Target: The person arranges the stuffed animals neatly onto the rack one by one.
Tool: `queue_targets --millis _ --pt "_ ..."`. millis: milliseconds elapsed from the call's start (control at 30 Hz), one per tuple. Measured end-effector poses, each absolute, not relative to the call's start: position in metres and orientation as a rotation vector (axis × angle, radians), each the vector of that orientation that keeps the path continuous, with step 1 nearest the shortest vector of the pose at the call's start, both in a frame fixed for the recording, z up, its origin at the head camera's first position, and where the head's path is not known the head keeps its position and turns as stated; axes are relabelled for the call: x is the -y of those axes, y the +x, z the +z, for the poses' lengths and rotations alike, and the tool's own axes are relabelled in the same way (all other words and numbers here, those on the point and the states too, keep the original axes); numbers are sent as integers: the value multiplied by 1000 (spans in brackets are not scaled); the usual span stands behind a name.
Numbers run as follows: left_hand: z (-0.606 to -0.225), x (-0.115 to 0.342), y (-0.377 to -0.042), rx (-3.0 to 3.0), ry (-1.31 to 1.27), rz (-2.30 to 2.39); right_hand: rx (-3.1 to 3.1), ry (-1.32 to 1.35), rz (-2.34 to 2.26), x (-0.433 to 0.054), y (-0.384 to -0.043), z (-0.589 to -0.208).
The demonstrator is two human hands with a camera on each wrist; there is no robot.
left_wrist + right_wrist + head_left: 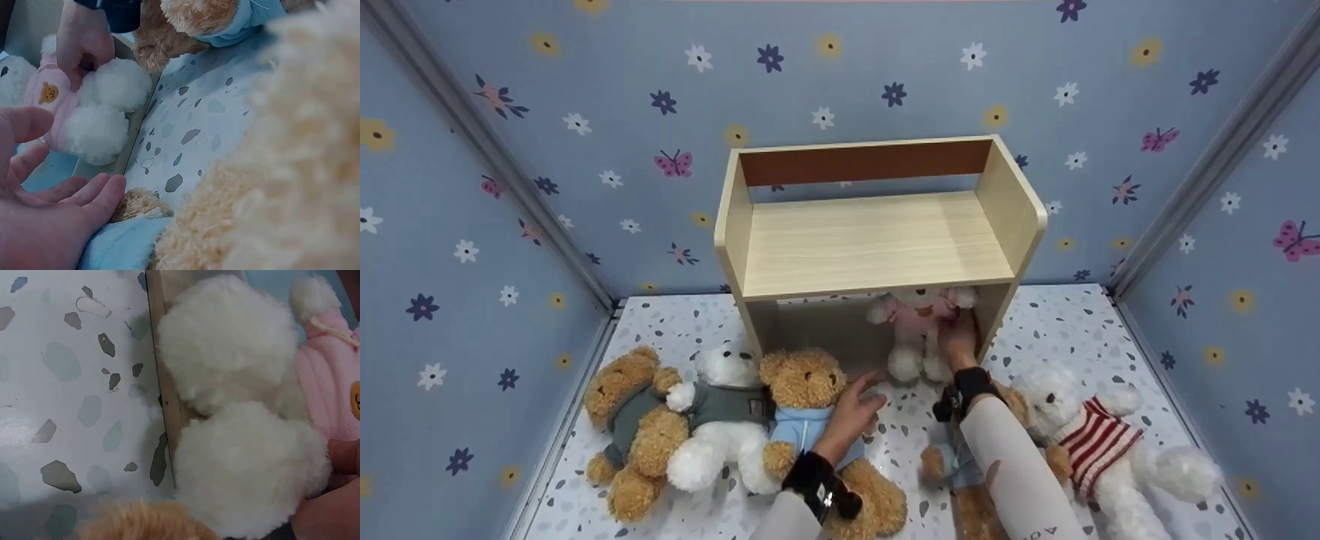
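A white teddy bear in a pink top sits in the right part of the shelf unit's lower compartment, its head partly hidden by the board above. My right hand pinches it at the side of the pink top, as the left wrist view shows with curled fingers. In the right wrist view the bear's fluffy white legs lie over the wooden edge. My left hand is apart from that bear, fingers spread, over a brown teddy bear in a light blue hoodie.
A light wooden shelf unit stands against the flowered wall. On the left lie a brown bear in a green top and a white bear in a grey-green top. At right are a white bear in red stripes and another brown bear, partly under my arm.
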State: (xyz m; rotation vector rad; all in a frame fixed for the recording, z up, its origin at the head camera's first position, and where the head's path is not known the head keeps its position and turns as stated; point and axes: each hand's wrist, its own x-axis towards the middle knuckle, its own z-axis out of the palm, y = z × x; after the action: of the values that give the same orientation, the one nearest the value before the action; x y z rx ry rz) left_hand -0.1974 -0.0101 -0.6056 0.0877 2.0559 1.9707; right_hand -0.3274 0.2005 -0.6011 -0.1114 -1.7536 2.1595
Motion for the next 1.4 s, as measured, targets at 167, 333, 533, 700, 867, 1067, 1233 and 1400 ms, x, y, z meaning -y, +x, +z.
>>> queue_targets --millis 167,333,533,700,867,1067,1233,1400 --pt "-608 9 -197 -2059 109 1951 2452 -115 990 -209 -322 -619" --pt "-606 8 -196 -2049 93 1948 2615 82 448 -201 -299 -606" --pt "-607 10 -197 -2081 97 1950 2604 325 -43 -185 -262 -593" --pt "-610 12 -199 -2086 97 1922 2819 396 -81 -187 -244 -597" --pt "-609 12 -198 -2070 110 1917 2872 394 23 -197 -248 -601" --pt "-607 11 -194 -2075 102 1954 3100 329 121 -196 -254 -578" --pt "-597 13 -193 -2187 220 1892 3206 270 165 -204 -258 -571" --pt "-582 38 -179 -2303 296 1845 3270 300 311 -210 -247 -565"
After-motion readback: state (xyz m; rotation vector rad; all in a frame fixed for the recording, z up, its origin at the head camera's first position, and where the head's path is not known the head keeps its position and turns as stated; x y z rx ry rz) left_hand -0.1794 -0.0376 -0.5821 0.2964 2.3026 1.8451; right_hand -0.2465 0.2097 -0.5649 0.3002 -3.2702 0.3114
